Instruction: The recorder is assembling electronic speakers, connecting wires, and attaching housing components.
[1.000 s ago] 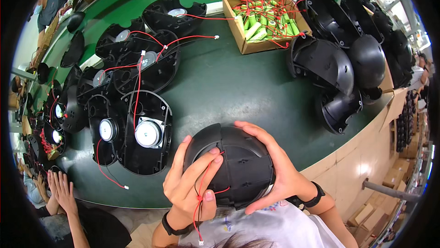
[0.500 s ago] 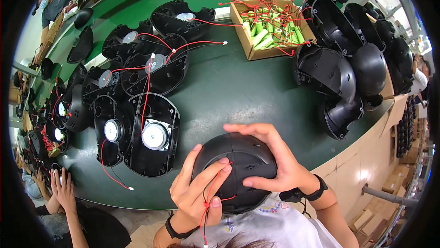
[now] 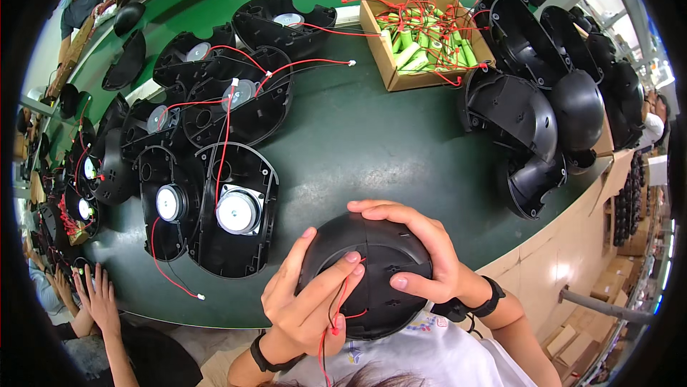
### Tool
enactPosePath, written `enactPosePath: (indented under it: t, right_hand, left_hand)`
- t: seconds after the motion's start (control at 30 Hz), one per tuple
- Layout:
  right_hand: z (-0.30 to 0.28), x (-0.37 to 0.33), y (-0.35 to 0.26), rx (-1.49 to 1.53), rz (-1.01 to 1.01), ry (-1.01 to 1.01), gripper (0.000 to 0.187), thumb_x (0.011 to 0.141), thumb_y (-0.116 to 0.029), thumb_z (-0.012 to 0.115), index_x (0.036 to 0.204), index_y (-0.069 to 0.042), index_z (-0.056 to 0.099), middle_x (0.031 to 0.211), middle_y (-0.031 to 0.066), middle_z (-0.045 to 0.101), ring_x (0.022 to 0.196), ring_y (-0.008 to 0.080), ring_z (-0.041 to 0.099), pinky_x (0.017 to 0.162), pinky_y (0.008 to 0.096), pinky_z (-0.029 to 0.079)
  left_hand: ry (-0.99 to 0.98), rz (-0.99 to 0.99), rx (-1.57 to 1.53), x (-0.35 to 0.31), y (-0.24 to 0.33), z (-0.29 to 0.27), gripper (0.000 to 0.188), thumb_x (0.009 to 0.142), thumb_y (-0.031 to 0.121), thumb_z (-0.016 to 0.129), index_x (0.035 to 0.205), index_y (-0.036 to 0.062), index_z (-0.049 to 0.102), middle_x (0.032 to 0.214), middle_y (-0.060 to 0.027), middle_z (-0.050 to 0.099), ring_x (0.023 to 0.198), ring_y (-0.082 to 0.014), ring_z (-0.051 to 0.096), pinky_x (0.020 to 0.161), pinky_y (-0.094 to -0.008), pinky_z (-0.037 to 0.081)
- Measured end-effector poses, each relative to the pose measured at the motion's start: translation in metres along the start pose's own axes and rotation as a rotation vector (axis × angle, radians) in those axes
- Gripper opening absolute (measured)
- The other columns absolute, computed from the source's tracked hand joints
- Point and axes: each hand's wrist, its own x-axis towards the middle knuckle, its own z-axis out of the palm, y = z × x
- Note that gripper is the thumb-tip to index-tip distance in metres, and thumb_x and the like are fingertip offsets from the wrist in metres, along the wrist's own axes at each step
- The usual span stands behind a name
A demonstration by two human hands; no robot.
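Note:
Close to my body, both hands grip a rounded black plastic speaker housing (image 3: 372,233) with a seam down its middle. My left hand (image 3: 304,305) presses its fingertips on the left side of the face, next to thin red and black wires (image 3: 336,319) that come out of it and trail down past the palm. My right hand (image 3: 433,255) wraps the right side, with its thumb on the face and its fingers over the top edge. What lies inside the housing is hidden.
Open black half shells with speakers (image 3: 240,212) and red-black leads lie on the green table (image 3: 351,147) at left. A cardboard box (image 3: 429,79) of green battery cells stands at the back. More empty shells (image 3: 515,108) are piled at right. Another person's hand (image 3: 100,301) is at lower left.
The right thumb has shifted slightly on the housing face. The left hand's fingers have moved a little, and the hanging wires sit a bit differently. Both hands keep their hold.

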Motion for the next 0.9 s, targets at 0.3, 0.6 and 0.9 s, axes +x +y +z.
enactPosePath:
  t: [0.3,0.6,0.9]
  right_hand:
    - [0.001,0.003,0.004,0.004,-0.027,0.009,0.063,0.076,-0.020,0.061,0.131,0.006,0.046,0.136,0.0236,0.048,0.126,0.0380,0.048,0.106,0.0429,0.036]
    - [0.009,-0.004,0.008,0.066,-0.033,0.121,0.066,0.075,-0.025,0.055,0.130,0.010,0.045,0.133,0.0280,0.049,0.123,0.0384,0.050,0.105,0.0425,0.036]
    - [0.010,-0.010,0.005,0.097,0.008,0.136,0.066,0.083,-0.031,0.055,0.134,0.008,0.041,0.137,0.0239,0.046,0.128,0.0332,0.045,0.107,0.0410,0.033]
  left_hand:
    - [0.030,0.003,-0.044,-0.002,-0.001,0.005,0.041,0.078,0.023,0.043,0.092,0.0010,0.075,0.102,-0.0050,0.069,0.103,-0.0476,0.059,0.081,-0.0441,0.055]
    - [0.110,-0.002,-0.181,0.000,-0.006,0.009,0.044,0.080,0.029,0.044,0.085,-0.0015,0.075,0.100,-0.0111,0.069,0.102,-0.0501,0.059,0.086,-0.0508,0.053]
    - [0.205,-0.022,-0.265,-0.016,-0.014,0.015,0.065,0.083,0.043,0.063,0.132,0.0039,0.045,0.139,-0.0299,0.029,0.128,-0.0489,0.036,0.102,-0.0543,0.036]
